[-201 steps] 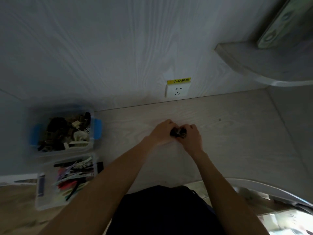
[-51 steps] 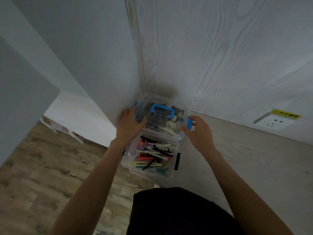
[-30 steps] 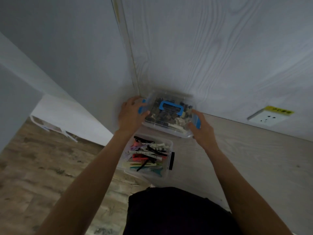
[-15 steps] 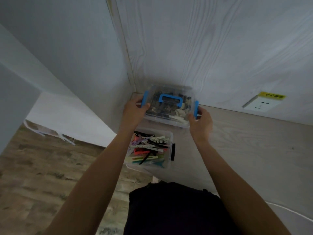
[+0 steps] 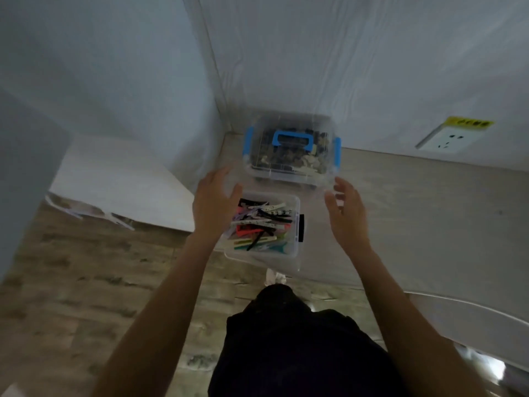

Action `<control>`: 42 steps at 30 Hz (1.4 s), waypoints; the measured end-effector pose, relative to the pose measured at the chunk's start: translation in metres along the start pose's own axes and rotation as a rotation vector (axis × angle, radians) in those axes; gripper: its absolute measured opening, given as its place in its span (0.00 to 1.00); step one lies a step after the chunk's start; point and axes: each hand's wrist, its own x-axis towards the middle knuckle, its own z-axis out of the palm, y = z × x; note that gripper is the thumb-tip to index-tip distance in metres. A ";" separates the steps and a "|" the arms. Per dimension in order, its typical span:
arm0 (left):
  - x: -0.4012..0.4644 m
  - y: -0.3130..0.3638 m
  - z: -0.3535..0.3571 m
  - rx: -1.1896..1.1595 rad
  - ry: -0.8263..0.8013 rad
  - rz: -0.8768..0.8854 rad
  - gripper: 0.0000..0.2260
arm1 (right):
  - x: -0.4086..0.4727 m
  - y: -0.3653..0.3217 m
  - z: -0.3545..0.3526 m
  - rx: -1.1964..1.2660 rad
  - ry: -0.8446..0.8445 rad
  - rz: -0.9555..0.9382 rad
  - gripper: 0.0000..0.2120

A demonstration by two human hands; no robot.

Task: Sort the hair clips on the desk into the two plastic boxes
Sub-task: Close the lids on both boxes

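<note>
Clear plastic, blue-latched, the lidded box (image 5: 290, 150) sits in the far left corner of the bench (image 5: 415, 213), close against the wall, with dark hair clips (image 5: 289, 160) showing through its lid under a blue handle (image 5: 292, 138). Just nearer stands the open box (image 5: 294, 253), lidless, heaped with long coloured clips (image 5: 259, 224) in white, red, black and green.

Both hands are empty. The left hand (image 5: 213, 202) hangs with fingers straight and spread just left of the gap between the two boxes; the right hand (image 5: 345, 212) is likewise spread and relaxed, just off the lidded box's near right corner. Neither touches a box.

No loose clips show on the visible stretch of bench, so the sorting looks close to done. The main risk is the open box: its near left corner appears to reach the bench edge, above the wooden floor (image 5: 86, 282). A brush from the left wrist or forearm, which crosses right beside it, could tip it off and scatter the clips. Piled clips rise to the rim, so a lid pressed down may catch or not seat. Whether the blue latches are fully snapped cannot be told; if not, lifting by the handle could spill that box too.
</note>
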 end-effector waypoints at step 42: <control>-0.089 -0.034 0.028 -0.183 -0.088 -0.238 0.20 | -0.066 0.073 -0.079 -0.063 -0.251 -0.059 0.49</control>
